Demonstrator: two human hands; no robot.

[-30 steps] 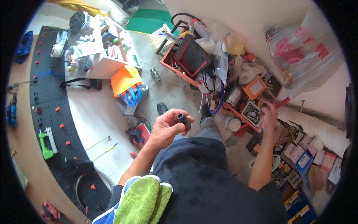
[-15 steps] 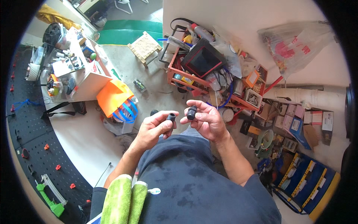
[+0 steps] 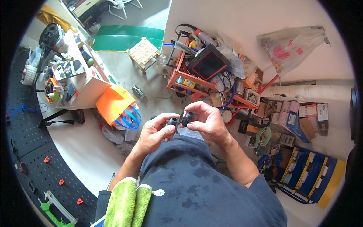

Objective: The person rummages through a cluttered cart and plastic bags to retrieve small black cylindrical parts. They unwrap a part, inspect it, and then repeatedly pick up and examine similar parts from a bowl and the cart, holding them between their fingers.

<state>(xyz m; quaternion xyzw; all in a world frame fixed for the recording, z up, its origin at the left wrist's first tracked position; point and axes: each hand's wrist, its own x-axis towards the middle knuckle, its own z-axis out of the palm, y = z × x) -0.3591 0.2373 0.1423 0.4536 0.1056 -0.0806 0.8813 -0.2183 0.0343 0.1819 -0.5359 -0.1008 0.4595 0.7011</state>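
In front of my waist, my left hand (image 3: 152, 133) pinches a short black tubular fitting (image 3: 172, 121) between thumb and fingers, its round open end tipped upward. Close beside it, my right hand (image 3: 210, 122) grips a second black fitting (image 3: 187, 118), thicker and ribbed, like a cable gland, held at a tilt. A small gap separates the two pieces. My fingers cover the lower part of each one.
An orange bag (image 3: 113, 104) with blue handles hangs by a cluttered desk on the left. Ahead stand a woven stool (image 3: 143, 52) and a cluttered red rack (image 3: 177, 70). Boxes (image 3: 291, 119) and a blue-yellow organizer (image 3: 308, 174) lie right. A green towel (image 3: 121, 200) is at my left side.
My right hand has moved left and turned its fitting more upright, bringing the two pieces closer together. My left hand keeps its grip. The whole view has shifted slightly.
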